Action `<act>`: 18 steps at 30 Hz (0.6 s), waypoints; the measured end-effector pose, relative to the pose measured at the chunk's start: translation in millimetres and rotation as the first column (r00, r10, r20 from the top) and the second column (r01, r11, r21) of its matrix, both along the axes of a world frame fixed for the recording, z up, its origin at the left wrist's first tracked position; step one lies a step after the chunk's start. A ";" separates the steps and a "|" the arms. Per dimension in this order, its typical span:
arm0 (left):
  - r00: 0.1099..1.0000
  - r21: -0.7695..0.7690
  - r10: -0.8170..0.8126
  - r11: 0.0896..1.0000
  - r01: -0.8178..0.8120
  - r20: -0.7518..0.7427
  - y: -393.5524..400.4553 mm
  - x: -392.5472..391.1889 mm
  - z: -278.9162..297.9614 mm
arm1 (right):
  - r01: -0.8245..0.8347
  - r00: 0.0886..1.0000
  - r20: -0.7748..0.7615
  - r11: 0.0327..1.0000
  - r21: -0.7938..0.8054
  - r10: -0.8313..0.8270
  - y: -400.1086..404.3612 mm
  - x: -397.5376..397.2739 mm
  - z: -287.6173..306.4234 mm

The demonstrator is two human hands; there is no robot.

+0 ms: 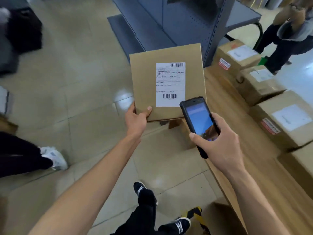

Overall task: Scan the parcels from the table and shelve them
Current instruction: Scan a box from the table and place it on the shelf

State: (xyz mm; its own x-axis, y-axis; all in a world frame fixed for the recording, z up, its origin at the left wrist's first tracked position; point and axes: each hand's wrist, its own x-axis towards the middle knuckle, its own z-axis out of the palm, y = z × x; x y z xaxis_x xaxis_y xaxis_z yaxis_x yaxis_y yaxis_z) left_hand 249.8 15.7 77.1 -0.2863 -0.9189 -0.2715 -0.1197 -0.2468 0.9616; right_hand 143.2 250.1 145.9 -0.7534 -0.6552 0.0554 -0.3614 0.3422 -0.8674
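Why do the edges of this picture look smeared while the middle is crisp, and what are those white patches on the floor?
Head view: the held parcel and scanner are sharp; bystanders' legs and the table boxes at the edges are motion-blurred and bent by the wide-angle lens. The white patches are glare on glossy tiles.

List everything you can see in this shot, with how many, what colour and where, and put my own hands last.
held parcel: one, brown cardboard with a white label, centre, off the table
handheld scanner: one, black with a lit blue screen, just below the label
parcels on the table: at least four, brown with white labels, right side
table: one, wood-toned, right
shelving unit: one, grey-blue metal, top centre
floor: beige glossy tiles
bystanders: two partly visible, upper right and left edge
own feet: two black shoes with white stripes, bottom centre
left hand: grips the parcel's lower left corner
right hand: fingers wrapped round the scanner
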 end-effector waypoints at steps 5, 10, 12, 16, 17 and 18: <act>0.991 0.027 0.122 0.992 -0.121 -0.053 -70.5 44.1 0.1 | -0.133 0.990 -0.042 0.991 -0.028 0.132 -87.9 13.9 3.3; 0.983 0.008 0.153 0.988 -0.153 -0.105 -142.1 70.5 12.1 | -0.185 0.980 -0.087 0.982 -0.046 0.180 -169.5 24.9 12.3; 0.979 -0.010 0.162 0.986 -0.164 -0.122 -166.0 78.0 19.5 | -0.200 0.976 -0.100 0.979 -0.037 0.195 -196.3 27.7 16.3; 0.967 -0.025 0.199 0.978 -0.205 -0.157 -206.3 89.3 33.1 | -0.216 0.968 -0.140 0.976 -0.038 0.209 -242.2 32.5 27.4; 0.965 -0.032 0.205 0.977 -0.213 -0.163 -215.9 91.0 36.7 | -0.223 0.966 -0.146 0.974 -0.041 0.215 -252.3 32.8 30.2; 0.962 -0.035 0.217 0.974 -0.226 -0.167 -225.4 92.6 40.1 | -0.230 0.964 -0.150 0.972 -0.043 0.221 -262.1 33.3 33.0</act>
